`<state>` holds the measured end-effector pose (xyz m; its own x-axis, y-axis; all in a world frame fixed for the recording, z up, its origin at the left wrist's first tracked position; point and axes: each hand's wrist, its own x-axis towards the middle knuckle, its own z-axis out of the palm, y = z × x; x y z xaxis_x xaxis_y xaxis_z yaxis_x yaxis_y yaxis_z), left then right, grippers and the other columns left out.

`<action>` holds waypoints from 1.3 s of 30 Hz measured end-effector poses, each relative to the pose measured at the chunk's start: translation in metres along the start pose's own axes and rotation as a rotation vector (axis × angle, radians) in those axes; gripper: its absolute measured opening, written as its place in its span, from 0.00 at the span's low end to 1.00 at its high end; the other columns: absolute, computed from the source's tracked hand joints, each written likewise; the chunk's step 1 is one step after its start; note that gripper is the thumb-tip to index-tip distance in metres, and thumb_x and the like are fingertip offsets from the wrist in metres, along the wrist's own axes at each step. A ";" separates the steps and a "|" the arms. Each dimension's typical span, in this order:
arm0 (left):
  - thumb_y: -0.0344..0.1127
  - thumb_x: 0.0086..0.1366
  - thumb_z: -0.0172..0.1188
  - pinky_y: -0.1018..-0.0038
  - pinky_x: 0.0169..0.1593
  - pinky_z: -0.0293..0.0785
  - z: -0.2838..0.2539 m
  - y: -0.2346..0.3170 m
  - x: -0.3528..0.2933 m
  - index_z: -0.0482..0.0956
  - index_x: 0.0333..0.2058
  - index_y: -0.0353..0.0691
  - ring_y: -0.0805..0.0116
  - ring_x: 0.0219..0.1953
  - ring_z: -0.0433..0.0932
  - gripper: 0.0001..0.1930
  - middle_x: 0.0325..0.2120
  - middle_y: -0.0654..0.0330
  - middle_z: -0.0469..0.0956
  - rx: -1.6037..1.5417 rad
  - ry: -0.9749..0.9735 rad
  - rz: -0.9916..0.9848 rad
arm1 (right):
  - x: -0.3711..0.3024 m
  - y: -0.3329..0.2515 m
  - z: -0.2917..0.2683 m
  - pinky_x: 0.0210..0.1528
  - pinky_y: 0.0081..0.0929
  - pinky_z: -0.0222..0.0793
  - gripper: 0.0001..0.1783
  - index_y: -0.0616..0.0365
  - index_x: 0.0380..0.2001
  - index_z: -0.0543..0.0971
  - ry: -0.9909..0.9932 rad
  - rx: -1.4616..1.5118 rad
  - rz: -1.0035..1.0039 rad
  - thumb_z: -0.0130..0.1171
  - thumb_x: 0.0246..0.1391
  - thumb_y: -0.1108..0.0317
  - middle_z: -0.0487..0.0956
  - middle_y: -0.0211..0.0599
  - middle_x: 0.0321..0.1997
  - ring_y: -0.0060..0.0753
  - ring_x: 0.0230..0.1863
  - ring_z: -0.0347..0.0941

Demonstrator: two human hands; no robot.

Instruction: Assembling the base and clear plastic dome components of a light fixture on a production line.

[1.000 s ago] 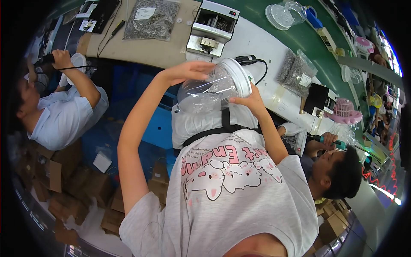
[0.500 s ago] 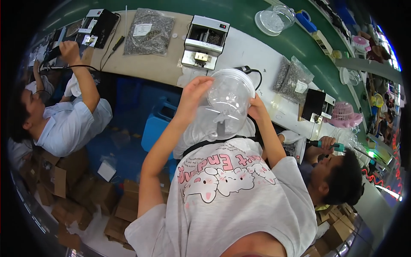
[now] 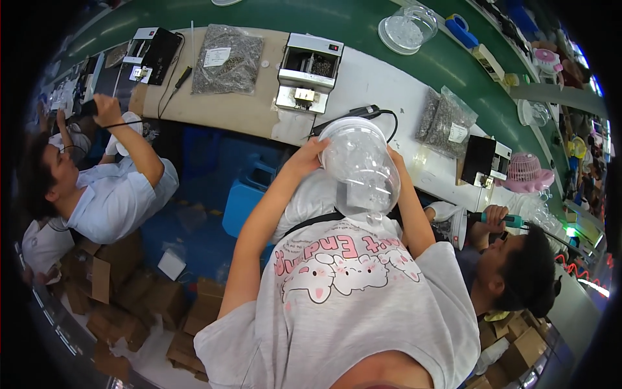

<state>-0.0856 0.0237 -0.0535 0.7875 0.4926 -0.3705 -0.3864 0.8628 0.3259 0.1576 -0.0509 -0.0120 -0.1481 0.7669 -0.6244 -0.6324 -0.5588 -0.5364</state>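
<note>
Both hands hold a clear dome (image 3: 360, 170) up in front of the chest, above the blue bin (image 3: 243, 204): the left hand (image 3: 310, 155) is wrapped on its left side, the right hand (image 3: 396, 161) on its right. Beyond lie the tabletop (image 3: 369, 78), a black cable (image 3: 363, 113), a grey machine (image 3: 307, 71) and a bag of small parts (image 3: 228, 58).

Grey short-sleeved T-shirt (image 3: 350, 311), pink lettering, white cartoon animals, black strap (image 3: 311, 222)
</note>
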 end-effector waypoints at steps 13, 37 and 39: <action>0.38 0.57 0.58 0.72 0.46 0.70 0.041 0.013 0.005 0.69 0.47 0.33 0.70 0.42 0.74 0.21 0.41 0.59 0.74 0.231 0.059 -0.044 | -0.068 0.012 -0.019 0.56 0.30 0.57 0.28 0.57 0.57 0.59 0.182 -0.824 -0.262 0.34 0.60 0.50 0.62 0.38 0.58 0.35 0.57 0.59; 0.56 0.63 0.40 0.66 0.54 0.64 0.023 0.004 0.015 0.62 0.53 0.38 0.67 0.51 0.68 0.30 0.49 0.58 0.68 -0.075 0.048 -0.130 | -0.090 -0.029 0.081 0.62 0.32 0.43 0.29 0.62 0.54 0.63 0.379 -0.833 -0.696 0.54 0.49 0.64 0.56 0.50 0.62 0.41 0.64 0.50; 0.56 0.63 0.40 0.66 0.54 0.64 0.025 0.005 0.014 0.62 0.53 0.38 0.67 0.51 0.68 0.29 0.49 0.58 0.68 -0.083 0.038 -0.119 | -0.091 -0.030 0.088 0.63 0.32 0.42 0.29 0.62 0.54 0.64 0.389 -0.817 -0.705 0.55 0.49 0.63 0.56 0.51 0.62 0.41 0.64 0.50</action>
<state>-0.0649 0.0320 -0.0349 0.8120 0.3888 -0.4353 -0.3311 0.9211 0.2049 0.1229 -0.0766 0.1111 0.3784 0.9207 -0.0957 0.2226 -0.1908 -0.9561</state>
